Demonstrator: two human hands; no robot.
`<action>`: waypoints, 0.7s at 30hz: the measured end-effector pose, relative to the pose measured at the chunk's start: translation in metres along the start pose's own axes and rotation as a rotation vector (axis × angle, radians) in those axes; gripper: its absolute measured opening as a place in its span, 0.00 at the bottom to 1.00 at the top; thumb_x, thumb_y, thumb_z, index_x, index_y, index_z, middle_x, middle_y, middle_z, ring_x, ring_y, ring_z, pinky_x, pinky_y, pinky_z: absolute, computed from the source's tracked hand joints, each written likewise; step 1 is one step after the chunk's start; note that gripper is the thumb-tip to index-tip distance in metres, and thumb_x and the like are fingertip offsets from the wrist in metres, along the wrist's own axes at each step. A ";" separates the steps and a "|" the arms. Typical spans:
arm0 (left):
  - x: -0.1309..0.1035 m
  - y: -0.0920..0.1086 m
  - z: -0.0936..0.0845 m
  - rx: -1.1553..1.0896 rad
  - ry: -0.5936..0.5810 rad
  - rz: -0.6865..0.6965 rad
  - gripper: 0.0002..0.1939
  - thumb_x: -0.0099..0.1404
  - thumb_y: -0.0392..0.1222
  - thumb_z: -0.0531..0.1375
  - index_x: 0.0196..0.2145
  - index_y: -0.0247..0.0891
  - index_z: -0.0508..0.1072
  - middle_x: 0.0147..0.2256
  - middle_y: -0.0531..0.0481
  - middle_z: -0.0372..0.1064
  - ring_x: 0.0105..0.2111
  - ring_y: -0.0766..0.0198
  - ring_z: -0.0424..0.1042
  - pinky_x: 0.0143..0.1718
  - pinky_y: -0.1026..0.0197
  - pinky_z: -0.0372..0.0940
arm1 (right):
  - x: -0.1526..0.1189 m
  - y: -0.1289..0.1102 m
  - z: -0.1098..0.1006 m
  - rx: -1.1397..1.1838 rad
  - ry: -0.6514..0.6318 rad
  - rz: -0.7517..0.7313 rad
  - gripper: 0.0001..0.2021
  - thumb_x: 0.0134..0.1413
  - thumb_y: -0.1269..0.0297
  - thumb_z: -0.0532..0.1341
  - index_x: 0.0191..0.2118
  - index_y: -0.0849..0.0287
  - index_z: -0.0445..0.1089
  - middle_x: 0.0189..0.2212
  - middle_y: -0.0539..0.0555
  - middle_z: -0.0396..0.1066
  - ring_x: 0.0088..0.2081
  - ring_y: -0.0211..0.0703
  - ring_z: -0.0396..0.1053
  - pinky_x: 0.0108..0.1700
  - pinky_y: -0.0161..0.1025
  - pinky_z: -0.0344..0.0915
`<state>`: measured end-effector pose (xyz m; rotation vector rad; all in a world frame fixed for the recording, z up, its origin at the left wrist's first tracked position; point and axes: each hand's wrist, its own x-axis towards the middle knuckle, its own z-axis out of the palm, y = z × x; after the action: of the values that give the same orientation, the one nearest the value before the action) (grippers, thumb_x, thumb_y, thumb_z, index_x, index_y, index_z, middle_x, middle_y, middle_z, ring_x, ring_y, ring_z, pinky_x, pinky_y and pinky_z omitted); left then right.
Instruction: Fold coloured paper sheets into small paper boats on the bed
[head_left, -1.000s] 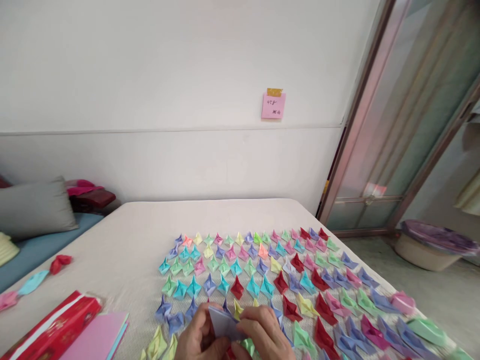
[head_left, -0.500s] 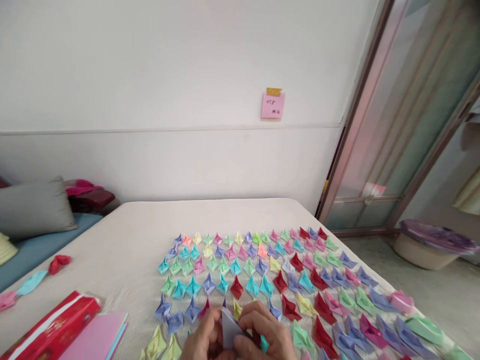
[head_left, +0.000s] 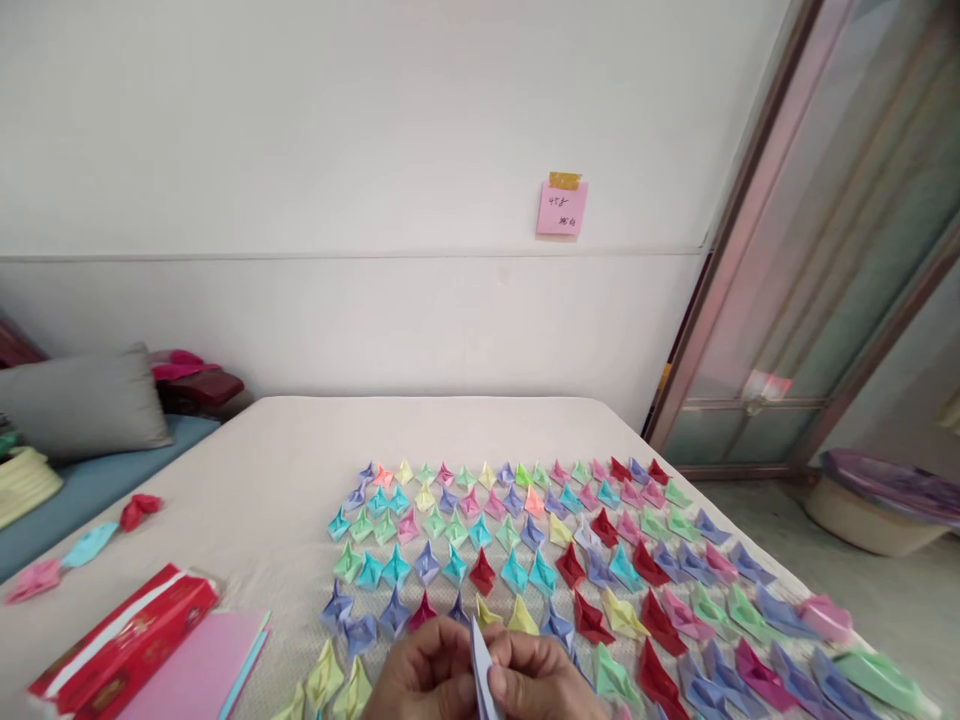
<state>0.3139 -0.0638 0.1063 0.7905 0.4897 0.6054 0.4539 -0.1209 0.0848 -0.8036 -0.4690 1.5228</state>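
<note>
A folded lavender paper [head_left: 482, 668] stands nearly edge-on between my two hands at the bottom centre. My left hand [head_left: 431, 672] pinches it from the left, thumb toward me. From the other side, the thumb and fingers of my right hand [head_left: 536, 678] are closed on it too. Beyond and around my hands, rows of small folded paper boats in many colours cover the table, among them a dark red boat [head_left: 482, 572], a cyan boat [head_left: 514, 571] and a yellow boat [head_left: 625, 614]. My hands hide some boats in the nearest rows.
On the left lie a red tissue packet [head_left: 124, 640] and a stack of pink and blue paper [head_left: 202, 665]. Three paper pieces, including a red one [head_left: 140, 511], lie near the left table edge. A grey cushion [head_left: 90, 400] rests behind. A lidded tub [head_left: 874, 500] stands right.
The lavender paper has turned from showing a flat triangular face to nearly edge-on. My fingers have shifted around it, and the view has swung slightly left.
</note>
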 end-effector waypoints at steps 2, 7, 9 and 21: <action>0.002 -0.002 -0.007 -0.001 0.000 0.010 0.15 0.44 0.44 0.76 0.24 0.35 0.76 0.19 0.55 0.69 0.19 0.73 0.65 0.23 0.70 0.53 | 0.001 0.001 0.000 0.019 -0.024 0.006 0.13 0.26 0.59 0.78 0.17 0.61 0.78 0.25 0.49 0.69 0.22 0.33 0.65 0.26 0.33 0.56; 0.003 -0.003 -0.018 -0.003 -0.020 -0.098 0.19 0.45 0.48 0.75 0.24 0.35 0.71 0.15 0.56 0.67 0.13 0.77 0.59 0.16 0.72 0.46 | 0.001 -0.010 -0.006 -0.015 -0.056 0.070 0.14 0.28 0.60 0.78 0.15 0.62 0.74 0.20 0.48 0.69 0.19 0.32 0.63 0.23 0.31 0.53; 0.002 -0.001 -0.017 -0.014 -0.009 -0.123 0.20 0.47 0.49 0.74 0.24 0.35 0.70 0.16 0.55 0.69 0.12 0.76 0.61 0.15 0.72 0.47 | 0.000 -0.016 -0.009 -0.072 -0.081 0.120 0.15 0.31 0.60 0.77 0.16 0.63 0.73 0.16 0.47 0.67 0.15 0.28 0.59 0.20 0.30 0.47; 0.009 -0.022 -0.026 0.058 0.030 -0.136 0.20 0.46 0.51 0.73 0.26 0.31 0.76 0.26 0.46 0.74 0.20 0.69 0.69 0.21 0.68 0.57 | -0.001 -0.020 -0.002 -0.137 0.073 0.061 0.02 0.29 0.73 0.60 0.15 0.62 0.68 0.18 0.47 0.67 0.16 0.32 0.63 0.19 0.31 0.54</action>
<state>0.3119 -0.0569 0.0716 0.7973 0.5863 0.4788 0.4694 -0.1195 0.0983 -0.9846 -0.5031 1.5246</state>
